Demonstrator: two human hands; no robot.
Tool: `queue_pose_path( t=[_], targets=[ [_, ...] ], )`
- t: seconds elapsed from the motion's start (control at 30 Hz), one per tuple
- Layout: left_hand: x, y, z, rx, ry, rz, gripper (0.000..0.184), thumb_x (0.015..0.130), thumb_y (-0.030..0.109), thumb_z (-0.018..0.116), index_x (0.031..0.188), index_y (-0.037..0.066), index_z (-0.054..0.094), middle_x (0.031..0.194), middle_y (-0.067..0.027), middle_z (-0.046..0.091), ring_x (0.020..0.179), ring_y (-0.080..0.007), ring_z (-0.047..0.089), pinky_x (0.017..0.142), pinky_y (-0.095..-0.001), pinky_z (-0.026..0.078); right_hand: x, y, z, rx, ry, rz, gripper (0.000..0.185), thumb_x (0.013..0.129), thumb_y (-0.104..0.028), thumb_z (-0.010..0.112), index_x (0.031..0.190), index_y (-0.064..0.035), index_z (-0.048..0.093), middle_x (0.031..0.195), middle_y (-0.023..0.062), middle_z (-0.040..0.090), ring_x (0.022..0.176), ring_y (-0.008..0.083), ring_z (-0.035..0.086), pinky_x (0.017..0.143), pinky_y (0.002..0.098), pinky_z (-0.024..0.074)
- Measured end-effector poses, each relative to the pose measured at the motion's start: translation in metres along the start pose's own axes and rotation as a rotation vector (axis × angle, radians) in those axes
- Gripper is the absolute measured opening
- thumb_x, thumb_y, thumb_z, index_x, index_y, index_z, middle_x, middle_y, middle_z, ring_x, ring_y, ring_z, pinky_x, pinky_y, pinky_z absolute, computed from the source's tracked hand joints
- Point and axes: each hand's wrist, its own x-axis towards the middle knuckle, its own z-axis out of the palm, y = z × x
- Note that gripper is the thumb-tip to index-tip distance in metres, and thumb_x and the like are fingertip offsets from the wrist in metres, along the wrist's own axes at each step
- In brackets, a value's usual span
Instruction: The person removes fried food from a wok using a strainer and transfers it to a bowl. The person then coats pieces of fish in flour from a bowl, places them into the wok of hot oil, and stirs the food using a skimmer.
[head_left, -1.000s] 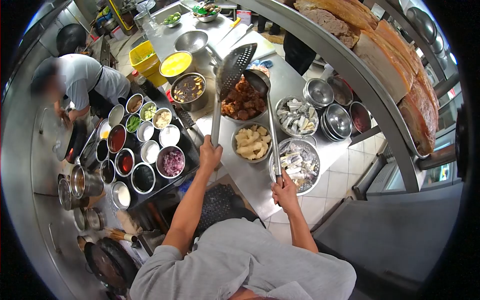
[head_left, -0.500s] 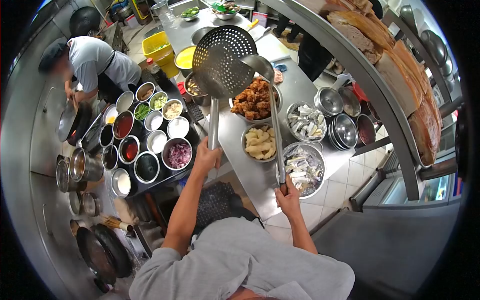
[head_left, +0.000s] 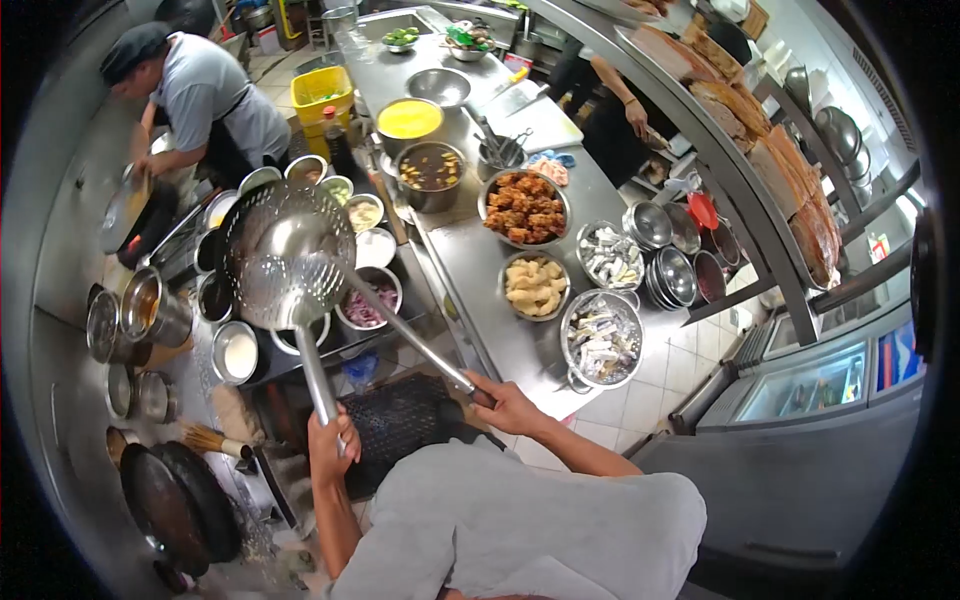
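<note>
My left hand (head_left: 333, 440) is wrapped round the metal handle of a large perforated skimmer (head_left: 248, 262). The skimmer's round face is raised over the seasoning pots on my left. In my right hand (head_left: 512, 405) is the dark grip end of a long-handled ladle (head_left: 415, 338). Its shaft slants up and left to the skimmer, where the ladle's bowl overlaps the perforated face; whether they touch I cannot tell. Behind them sits a bowl of chopped red onion (head_left: 366, 308), partly covered by the ladle shaft.
On the steel counter (head_left: 460, 240) stand bowls of fried brown pieces (head_left: 525, 208), pale pieces (head_left: 536, 286) and silvery strips (head_left: 603, 338). A co-worker (head_left: 205, 90) bends over a wok (head_left: 150, 212) at far left. Roast meat (head_left: 790, 185) lies on an overhead rack (head_left: 750, 240).
Both hands have swung left and lower, carrying the skimmer and ladle from above the counter to above the seasoning pots. My view has turned slightly. Another person's arm appears across the counter.
</note>
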Motion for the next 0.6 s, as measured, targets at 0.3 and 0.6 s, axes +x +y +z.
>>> queue_pose_path(
  t=[0.3, 0.6],
  targets=[
    [-0.151, 0.005, -0.158, -0.274, 0.255, 0.012, 0.012, 0.089, 0.006, 0.058, 0.097, 0.005, 0.049, 0.061, -0.0025, 0.047, 0.042, -0.0131, 0.047, 0.037, -0.0269, 0.038, 0.046, -0.045, 0.154, 0.047, -0.329, -0.045, 0.069, 0.086, -0.003, 0.059, 0.151, -0.0156, 0.039, 0.067, -0.0049, 0.041, 0.059, 0.007, 0.041, 0.056, 0.0248, 0.0405],
    [-0.143, 0.037, -0.241, -0.375, 0.451, 0.187, 0.016, 0.089, 0.014, 0.058, 0.076, 0.008, 0.05, 0.06, -0.0015, 0.049, 0.047, -0.0124, 0.05, 0.041, -0.0301, 0.042, 0.11, -0.115, 0.294, 0.154, -0.517, 0.109, 0.068, 0.088, 0.004, 0.057, 0.152, -0.0077, 0.034, 0.067, -0.0051, 0.044, 0.046, 0.0055, 0.041, 0.041, 0.0246, 0.0369]
  ],
)
